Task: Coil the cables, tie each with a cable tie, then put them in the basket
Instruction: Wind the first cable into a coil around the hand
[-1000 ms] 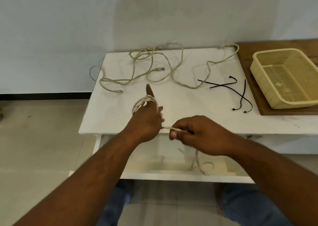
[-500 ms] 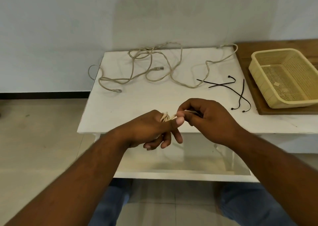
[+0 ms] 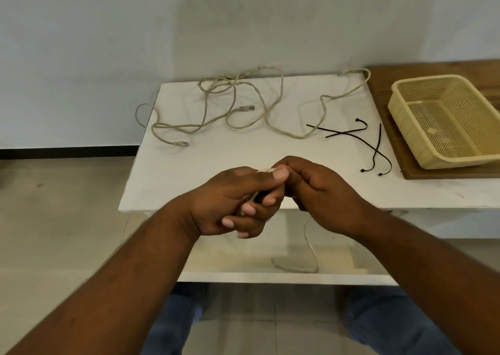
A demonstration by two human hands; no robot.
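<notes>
While both fists close on a coiled cable (image 3: 266,169), left hand (image 3: 232,200) meets right hand (image 3: 319,192), loose cable (image 3: 243,116) behind, basket (image 3: 443,122) empty

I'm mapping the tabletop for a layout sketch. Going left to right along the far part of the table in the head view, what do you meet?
Loose cable → cable ties → basket
</notes>
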